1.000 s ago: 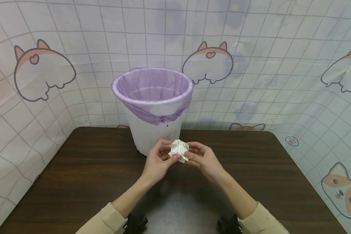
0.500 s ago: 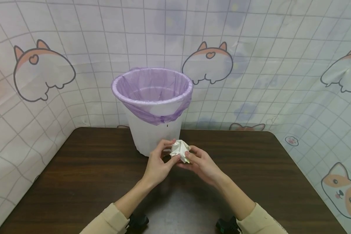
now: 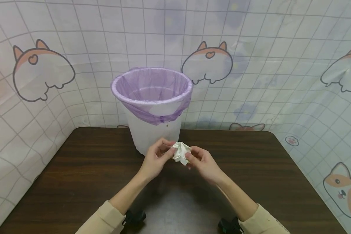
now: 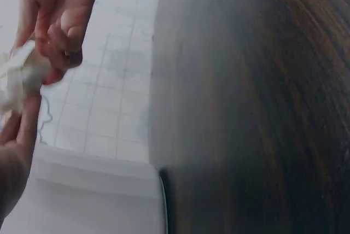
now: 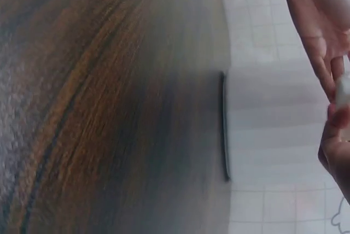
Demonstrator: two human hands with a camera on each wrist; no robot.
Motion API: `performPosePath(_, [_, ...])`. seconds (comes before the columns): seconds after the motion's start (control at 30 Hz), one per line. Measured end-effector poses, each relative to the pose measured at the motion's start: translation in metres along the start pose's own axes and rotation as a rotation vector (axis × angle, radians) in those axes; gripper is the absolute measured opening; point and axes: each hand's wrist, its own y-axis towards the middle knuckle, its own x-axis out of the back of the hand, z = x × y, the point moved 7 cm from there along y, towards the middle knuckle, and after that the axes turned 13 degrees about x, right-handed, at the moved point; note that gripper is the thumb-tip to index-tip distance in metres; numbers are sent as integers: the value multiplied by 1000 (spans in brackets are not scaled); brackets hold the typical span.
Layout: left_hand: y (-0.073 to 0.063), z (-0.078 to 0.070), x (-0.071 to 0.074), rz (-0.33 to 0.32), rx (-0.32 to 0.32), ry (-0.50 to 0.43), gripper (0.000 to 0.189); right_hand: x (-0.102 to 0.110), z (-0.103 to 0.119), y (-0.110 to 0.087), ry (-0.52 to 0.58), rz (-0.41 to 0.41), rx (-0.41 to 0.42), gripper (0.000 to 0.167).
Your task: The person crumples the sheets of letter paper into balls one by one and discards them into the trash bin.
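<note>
A crumpled piece of white paper [image 3: 181, 153] is between the two hands in the head view, above the dark wooden table. Its left side is pinched between the thumb and fingers of my left hand [image 3: 155, 160]. From the other side, my right hand [image 3: 205, 165] grips the paper, thumb in front. The paper [image 4: 21, 78] also shows, blurred, at the left edge of the left wrist view. In the right wrist view only a sliver of the paper [image 5: 343, 89] appears at the right edge. Some fingertips are hidden behind it.
Just behind the hands stands a white bin [image 3: 152, 133] with a purple bag [image 3: 155, 112] folded over its rim. The brown table [image 3: 84, 175] extends to both sides. A grid-patterned curtain with cartoon dogs [image 3: 260, 97] surrounds the table at the back and sides.
The fingers have shifted their hold and the crumpled paper has turned, moving slightly right and down. The left hand has drawn a little to the left. The bin stays put.
</note>
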Motion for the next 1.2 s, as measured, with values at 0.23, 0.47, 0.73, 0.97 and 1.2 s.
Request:
performPosePath(0.23, [4,10,3,130,125,-234,9,1,13,-1,-151,-8,92,14])
performPosePath(0.47, [4,12,1,144,217,-317,20,-1,23,1,-217,-20,177,5])
performPosePath(0.73, [0,11,0,-11,113,-239,31,-3,26,5,-323,-78,221,13])
performPosePath(0.97, [-6,12,1,-84,109,-145,5,-4,21,4,-335,-66,155,14])
performPosePath(1.2, [-3,6,0,153,259,-66,39,5,16,4,-190,41,68,7])
